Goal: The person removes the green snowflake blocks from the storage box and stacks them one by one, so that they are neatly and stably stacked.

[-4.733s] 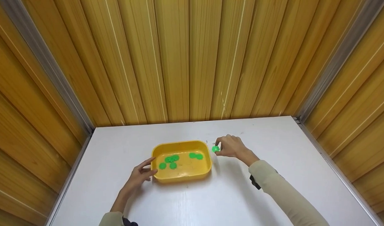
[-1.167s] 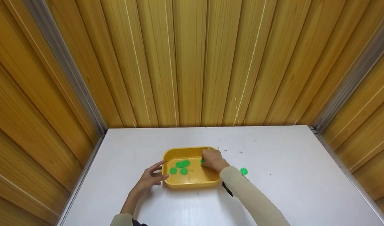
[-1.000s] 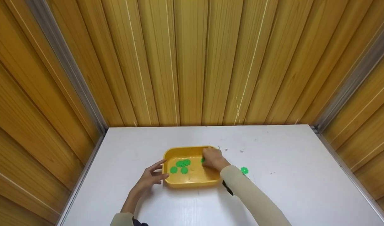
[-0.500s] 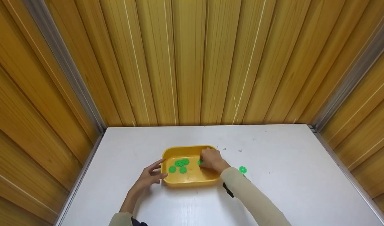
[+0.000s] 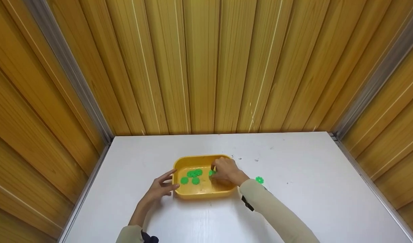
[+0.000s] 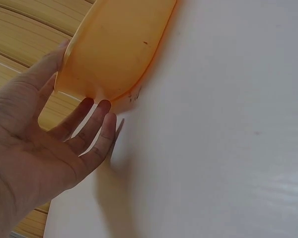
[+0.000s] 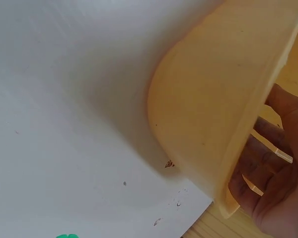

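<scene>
A yellow plastic tray (image 5: 200, 194) sits on the white table, with several green flower-shaped discs (image 5: 195, 173) lying in its left half. My left hand (image 5: 159, 187) holds the tray's left end, its fingertips on the rim and against the outer wall. My right hand (image 5: 226, 169) is inside the right half, pinching a green flower-shaped disc (image 5: 211, 172) between thumb and fingers close over the tray floor. In the right wrist view the tray wall hides the fingertips and that disc. Another green flower-shaped disc (image 5: 259, 180) lies on the table right of the tray.
The white table (image 5: 294, 209) stretches out on both sides of the tray. Wood-patterned panels (image 5: 203, 67) stand behind it and along the sides, with grey metal posts at the corners. Small dark marks (image 5: 240, 158) dot the table behind the tray.
A disc held right of the tray 4.7 s ago is gone from there, and one lies on the table. My right hand reached into the tray, then shifted slightly left, showing more of its disc.
</scene>
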The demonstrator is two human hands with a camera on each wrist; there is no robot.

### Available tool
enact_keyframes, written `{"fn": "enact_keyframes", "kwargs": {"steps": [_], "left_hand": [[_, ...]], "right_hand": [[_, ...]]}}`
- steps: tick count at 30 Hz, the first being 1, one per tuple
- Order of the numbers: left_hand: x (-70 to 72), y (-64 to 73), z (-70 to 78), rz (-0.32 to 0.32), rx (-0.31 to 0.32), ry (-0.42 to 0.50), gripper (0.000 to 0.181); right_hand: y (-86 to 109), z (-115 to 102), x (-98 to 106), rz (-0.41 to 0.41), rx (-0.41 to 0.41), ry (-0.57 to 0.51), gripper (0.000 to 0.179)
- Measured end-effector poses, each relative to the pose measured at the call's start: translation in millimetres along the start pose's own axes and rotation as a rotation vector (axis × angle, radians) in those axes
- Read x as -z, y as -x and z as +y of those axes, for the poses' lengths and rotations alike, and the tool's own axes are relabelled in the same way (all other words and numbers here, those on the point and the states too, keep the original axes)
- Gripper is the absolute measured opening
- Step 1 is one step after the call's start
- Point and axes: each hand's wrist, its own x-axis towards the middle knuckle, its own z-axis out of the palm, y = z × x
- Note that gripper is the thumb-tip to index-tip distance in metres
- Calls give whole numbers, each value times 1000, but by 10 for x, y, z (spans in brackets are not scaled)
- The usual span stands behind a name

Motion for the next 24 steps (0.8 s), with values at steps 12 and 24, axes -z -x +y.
{"fn": "enact_keyframes", "kwargs": {"steps": [12, 24], "left_hand": [[84, -29, 22, 0, -3, -13, 70], [118, -32, 34, -17, -21, 2, 70]], "right_hand": [[34, 23, 277, -8, 3, 5, 32], [156, 256, 403, 18, 2, -33, 37]]}}
